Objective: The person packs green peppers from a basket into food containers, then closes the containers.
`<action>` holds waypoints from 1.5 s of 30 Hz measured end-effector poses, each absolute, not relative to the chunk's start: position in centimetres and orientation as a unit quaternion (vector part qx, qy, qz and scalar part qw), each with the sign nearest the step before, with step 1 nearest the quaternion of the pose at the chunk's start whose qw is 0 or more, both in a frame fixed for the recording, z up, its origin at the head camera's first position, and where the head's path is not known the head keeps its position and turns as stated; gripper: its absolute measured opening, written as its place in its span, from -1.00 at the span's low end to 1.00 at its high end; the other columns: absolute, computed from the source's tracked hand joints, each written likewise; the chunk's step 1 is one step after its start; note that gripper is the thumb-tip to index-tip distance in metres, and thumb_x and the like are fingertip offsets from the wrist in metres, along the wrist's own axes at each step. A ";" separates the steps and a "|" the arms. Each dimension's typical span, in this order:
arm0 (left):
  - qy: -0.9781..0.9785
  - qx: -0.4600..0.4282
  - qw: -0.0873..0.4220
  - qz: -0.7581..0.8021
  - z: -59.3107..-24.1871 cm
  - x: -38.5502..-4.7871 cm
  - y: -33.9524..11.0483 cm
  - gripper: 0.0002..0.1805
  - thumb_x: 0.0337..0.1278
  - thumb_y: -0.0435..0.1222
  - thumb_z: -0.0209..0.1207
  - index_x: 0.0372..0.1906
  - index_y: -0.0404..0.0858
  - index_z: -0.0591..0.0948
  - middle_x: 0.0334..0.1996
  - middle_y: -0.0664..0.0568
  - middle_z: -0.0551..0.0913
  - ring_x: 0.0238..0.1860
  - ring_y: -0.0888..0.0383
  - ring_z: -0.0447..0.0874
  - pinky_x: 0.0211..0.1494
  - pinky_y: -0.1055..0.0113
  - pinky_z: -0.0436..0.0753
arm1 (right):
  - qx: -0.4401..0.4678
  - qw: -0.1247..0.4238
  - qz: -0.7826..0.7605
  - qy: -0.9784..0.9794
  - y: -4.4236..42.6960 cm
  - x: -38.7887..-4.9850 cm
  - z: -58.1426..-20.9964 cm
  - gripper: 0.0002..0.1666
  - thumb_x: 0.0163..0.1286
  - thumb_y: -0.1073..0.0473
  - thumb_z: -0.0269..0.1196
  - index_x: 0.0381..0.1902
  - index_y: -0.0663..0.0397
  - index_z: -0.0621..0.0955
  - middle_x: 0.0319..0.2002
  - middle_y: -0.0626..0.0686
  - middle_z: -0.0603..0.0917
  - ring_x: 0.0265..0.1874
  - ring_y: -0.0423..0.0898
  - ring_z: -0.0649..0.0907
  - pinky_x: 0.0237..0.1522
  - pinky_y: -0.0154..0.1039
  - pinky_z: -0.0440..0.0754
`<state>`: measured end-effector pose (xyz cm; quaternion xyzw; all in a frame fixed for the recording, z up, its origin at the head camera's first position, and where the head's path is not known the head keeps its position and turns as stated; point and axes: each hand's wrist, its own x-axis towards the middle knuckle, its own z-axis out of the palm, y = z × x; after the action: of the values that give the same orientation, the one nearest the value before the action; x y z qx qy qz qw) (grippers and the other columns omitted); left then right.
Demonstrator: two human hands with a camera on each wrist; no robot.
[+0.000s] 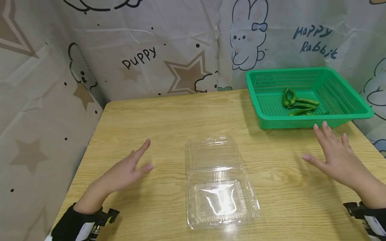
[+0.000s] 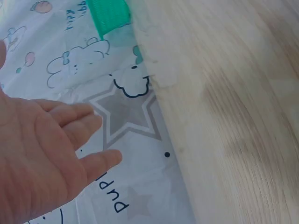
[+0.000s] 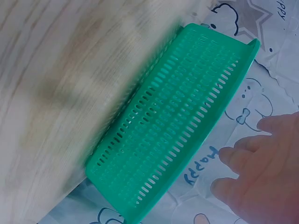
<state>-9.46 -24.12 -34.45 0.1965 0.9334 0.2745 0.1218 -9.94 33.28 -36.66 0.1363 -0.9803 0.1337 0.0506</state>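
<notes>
On the wooden table lies a clear plastic clamshell box (image 1: pixel 221 197), its lid (image 1: pixel 212 154) folded back flat toward the wall. My left hand (image 1: pixel 123 172) hovers left of the box with fingers extended and holds nothing; the left wrist view shows the same hand (image 2: pixel 46 154) with its palm in sight. To the right, my right hand (image 1: pixel 337 157) is spread in front of a green plastic basket (image 1: pixel 316 122) and holds nothing. Several green peppers (image 1: pixel 301 103) lie inside that basket. The right wrist view shows the basket's slotted side (image 3: pixel 163 121) beside the hand (image 3: pixel 266 172).
The wooden table (image 1: pixel 163 124) stands against a wall hung with a printed sheet (image 1: pixel 181 40) of stars, puppies and rabbits. The basket sits at the table's back right corner, close to the sheet. A dark band with a small device circles each wrist.
</notes>
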 end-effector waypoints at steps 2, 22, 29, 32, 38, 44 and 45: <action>0.920 0.190 0.145 0.310 -34.3 -9.5 -24.2 -0.21 0.40 -0.02 -0.07 0.50 -0.04 -0.23 0.50 -0.09 -0.14 0.42 -0.38 -0.21 0.36 -0.34 -0.04 | 0.136 0.048 0.138 -0.980 33.3 -10.0 -36.8 0.11 0.34 -0.17 0.16 0.47 0.22 -0.21 0.44 0.36 -0.34 0.41 0.34 -0.18 0.32 0.26 -0.54; 0.790 0.162 0.299 0.510 -35.1 -11.2 -22.9 -0.27 0.48 -0.01 -0.29 0.45 -0.44 -0.13 0.43 -0.32 0.03 0.39 -0.21 0.14 0.36 -0.03 0.30 | 0.118 0.042 0.140 -0.982 34.2 -11.3 -36.7 0.08 0.38 -0.18 0.11 0.47 0.25 -0.23 0.43 0.37 -0.36 0.35 0.48 -0.07 0.33 0.25 -0.53; 0.744 0.081 0.336 0.572 -35.9 -11.6 -22.1 -0.23 0.42 -0.03 -0.10 0.43 -0.47 -0.03 0.38 -0.33 0.19 0.33 -0.17 0.28 0.33 0.15 0.37 | 0.118 0.046 0.184 -0.975 34.5 -11.6 -36.6 0.03 0.42 -0.08 0.10 0.47 0.26 -0.23 0.43 0.39 -0.32 0.37 0.43 -0.12 0.34 0.25 -0.51; 0.732 0.067 0.345 0.584 -36.4 -11.8 -21.7 -0.23 0.38 -0.08 0.00 0.41 -0.50 0.02 0.35 -0.35 0.24 0.31 -0.15 0.32 0.30 0.19 0.42 | 0.117 0.047 0.240 -0.962 34.7 -11.6 -36.3 -0.02 0.43 0.01 0.11 0.48 0.21 -0.23 0.45 0.35 -0.30 0.38 0.43 -0.16 0.35 0.25 -0.48; 0.686 0.041 0.376 0.622 -36.7 -11.9 -20.9 -0.26 0.35 -0.21 0.06 0.36 -0.60 0.03 0.31 -0.45 0.23 0.28 -0.17 0.37 0.22 0.18 0.50 | 0.085 0.036 0.311 -0.946 35.0 -11.7 -35.7 -0.12 0.47 0.08 0.05 0.50 0.01 -0.21 0.45 0.40 -0.16 0.36 0.47 -0.10 0.19 0.52 -0.12; 0.665 0.026 0.393 0.634 -36.6 -11.9 -20.5 -0.29 0.34 -0.26 0.05 0.33 -0.64 0.05 0.26 -0.47 0.29 0.21 -0.15 0.46 0.19 0.16 0.53 | 0.061 0.047 0.349 -0.934 35.4 -11.8 -35.5 -0.16 0.48 0.10 0.03 0.51 -0.03 -0.17 0.44 0.40 -0.09 0.41 0.34 -0.08 0.35 0.32 -0.06; 0.665 0.023 0.396 0.633 -36.7 -11.9 -20.4 -0.30 0.34 -0.26 0.05 0.33 -0.64 0.05 0.26 -0.47 0.31 0.21 -0.15 0.46 0.18 0.17 0.54 | 0.060 0.051 0.357 -0.931 35.5 -11.8 -35.6 -0.17 0.49 0.11 0.02 0.51 -0.01 -0.16 0.45 0.38 -0.09 0.43 0.28 -0.08 0.44 0.11 -0.06</action>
<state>-11.91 -20.41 -36.65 0.0229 0.6648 0.6332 0.3957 -11.81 35.48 -35.59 0.0599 -0.9309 0.3567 0.0513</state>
